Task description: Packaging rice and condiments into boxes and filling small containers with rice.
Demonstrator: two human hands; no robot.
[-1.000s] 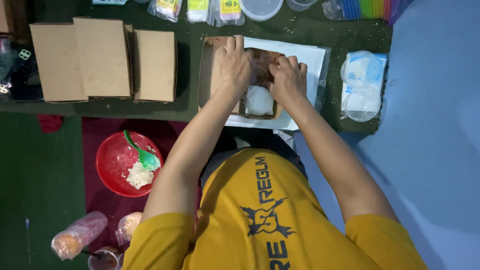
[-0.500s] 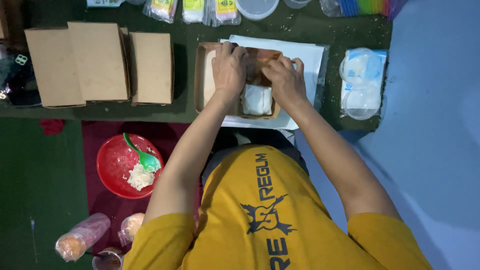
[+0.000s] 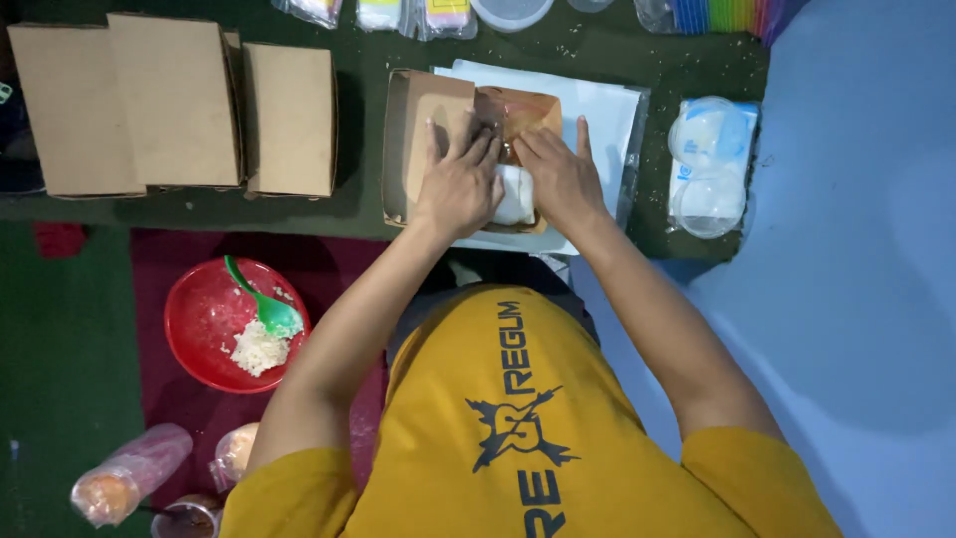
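I see my left hand (image 3: 458,187) and right hand (image 3: 560,179) with fingers spread flat, pressing the cardboard box (image 3: 423,120); a white packet (image 3: 516,197) lies between them.

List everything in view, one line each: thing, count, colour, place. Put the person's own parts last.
open cardboard box: 1, brown, centre top, under both hands
white wrapped packet: 1, white, inside the open box
white sheets: a stack, under the open box
closed cardboard boxes: 3, brown, top left in a row
red bowl: 1, left, holding pale crumbly food
green spoon: 1, in the red bowl
clear lidded cups: 2, right of the sheets
bagged rolls: 2, bottom left
coloured strips: a bundle, top right
small packets: several, top edge
yellow shirt: 1, bottom centre
left hand: flat on the box
right hand: flat on the box
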